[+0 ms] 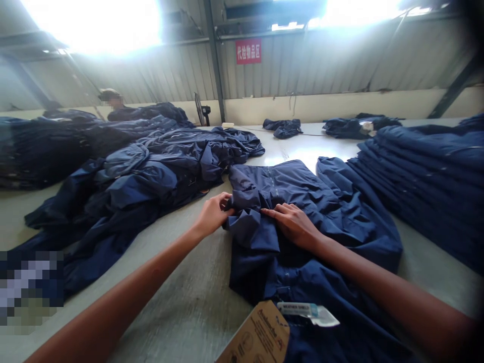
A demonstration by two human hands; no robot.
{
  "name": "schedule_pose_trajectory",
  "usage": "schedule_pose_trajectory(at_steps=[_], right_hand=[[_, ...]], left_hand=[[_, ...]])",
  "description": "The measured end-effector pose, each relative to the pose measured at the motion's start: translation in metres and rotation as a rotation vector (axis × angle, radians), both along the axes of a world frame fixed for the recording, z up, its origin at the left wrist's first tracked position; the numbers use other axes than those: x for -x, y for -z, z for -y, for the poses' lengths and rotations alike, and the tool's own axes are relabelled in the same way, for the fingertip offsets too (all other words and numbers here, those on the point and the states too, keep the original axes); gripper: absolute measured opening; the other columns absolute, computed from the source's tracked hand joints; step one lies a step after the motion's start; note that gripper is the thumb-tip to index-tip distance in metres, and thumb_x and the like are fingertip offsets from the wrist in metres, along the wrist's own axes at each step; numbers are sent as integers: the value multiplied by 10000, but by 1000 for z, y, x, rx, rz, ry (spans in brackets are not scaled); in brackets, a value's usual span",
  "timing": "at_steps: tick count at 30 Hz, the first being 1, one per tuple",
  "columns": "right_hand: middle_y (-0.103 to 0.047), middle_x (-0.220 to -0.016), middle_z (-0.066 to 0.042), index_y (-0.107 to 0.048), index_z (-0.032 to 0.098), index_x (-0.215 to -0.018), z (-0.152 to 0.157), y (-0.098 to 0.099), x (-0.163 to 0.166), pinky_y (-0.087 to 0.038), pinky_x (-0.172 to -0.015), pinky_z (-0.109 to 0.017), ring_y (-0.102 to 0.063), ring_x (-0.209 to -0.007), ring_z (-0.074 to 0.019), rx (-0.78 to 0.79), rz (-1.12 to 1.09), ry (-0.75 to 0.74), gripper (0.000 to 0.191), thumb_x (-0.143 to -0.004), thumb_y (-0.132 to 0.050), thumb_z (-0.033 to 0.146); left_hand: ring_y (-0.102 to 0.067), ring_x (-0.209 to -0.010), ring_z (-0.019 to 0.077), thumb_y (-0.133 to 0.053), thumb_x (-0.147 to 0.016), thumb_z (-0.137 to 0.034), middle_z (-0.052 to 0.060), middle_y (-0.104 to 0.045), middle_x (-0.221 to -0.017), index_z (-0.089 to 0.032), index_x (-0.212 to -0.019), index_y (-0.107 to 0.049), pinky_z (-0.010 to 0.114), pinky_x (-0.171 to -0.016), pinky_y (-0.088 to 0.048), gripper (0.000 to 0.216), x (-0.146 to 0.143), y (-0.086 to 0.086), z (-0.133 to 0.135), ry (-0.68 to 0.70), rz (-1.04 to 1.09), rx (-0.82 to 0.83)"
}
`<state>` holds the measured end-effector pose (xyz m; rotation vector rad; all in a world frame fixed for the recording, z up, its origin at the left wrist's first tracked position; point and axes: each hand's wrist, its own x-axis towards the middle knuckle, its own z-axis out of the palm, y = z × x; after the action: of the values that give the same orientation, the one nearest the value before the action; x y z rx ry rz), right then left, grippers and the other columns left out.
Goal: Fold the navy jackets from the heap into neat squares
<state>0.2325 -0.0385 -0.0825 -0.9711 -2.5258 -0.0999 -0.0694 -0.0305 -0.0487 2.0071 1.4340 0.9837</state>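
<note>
Left hand (214, 214) pinches a bunched fold (244, 227) on the left edge of the navy jacket (313, 212) — right hand (293, 225) lies open, flat across its middle. Its length runs straight ahead on the table (170, 302).

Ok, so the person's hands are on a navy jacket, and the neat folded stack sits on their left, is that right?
Not quite: the head view shows the folded stack on the person's right. The rest holds: the left hand and right hand are on the navy jacket.
</note>
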Motion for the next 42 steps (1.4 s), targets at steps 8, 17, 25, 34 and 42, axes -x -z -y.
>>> schedule_pose_trajectory(at_steps=[8, 17, 25, 34, 42], right_hand=[[-655, -997, -58, -574, 261, -1505, 3, -2, 2, -483, -867, -342, -584, -876, -201, 34, -56, 3, 491, -1049, -436, 143], [-716, -1065, -55, -412, 274, -1614, 2, 2, 5, -531, -930, -388, -654, -957, -224, 53, -115, 43, 606, -1024, -477, 151], [-687, -1042, -68, -722, 257, -1332, 3, -1, 2, -517, -863, -332, -624, -938, -207, 34, -43, -17, 433, -989, -518, 88], [-687, -1043, -60, -725, 270, -1330, 3, -1, 3, -515, -878, -325, -626, -953, -197, 49, -71, -34, 490, -958, -506, 37], [-676, -1017, -61, -716, 239, -1341, 2, 0, 2, -516, -849, -323, -613, -919, -201, 51, -61, -21, 515, -953, -458, 19]], left_hand=[[-742, -968, 260, -689, -796, -295, 55, -798, -1025, -221, -1130, -744, 381, -929, -567, 347, 42, -46, -4, -268, -238, -173], [-719, -1075, 253, -685, -871, -375, 32, -773, -1163, -262, -1210, -736, 375, -1009, -550, 361, 12, -79, 30, 90, -218, -102], [-705, -1178, 252, -638, -977, -430, 44, -746, -1291, -314, -1335, -703, 386, -1061, -545, 382, -27, -71, 58, 573, -115, 283], [-541, -1402, 344, -759, -838, -570, 126, -606, -1463, -247, -1406, -620, 500, -1206, -420, 668, -7, -22, 23, 111, -280, -72], [-659, -1175, 269, -682, -762, -121, 69, -657, -1216, -269, -1230, -727, 405, -1116, -494, 493, -23, -10, 32, 133, -295, -139]])
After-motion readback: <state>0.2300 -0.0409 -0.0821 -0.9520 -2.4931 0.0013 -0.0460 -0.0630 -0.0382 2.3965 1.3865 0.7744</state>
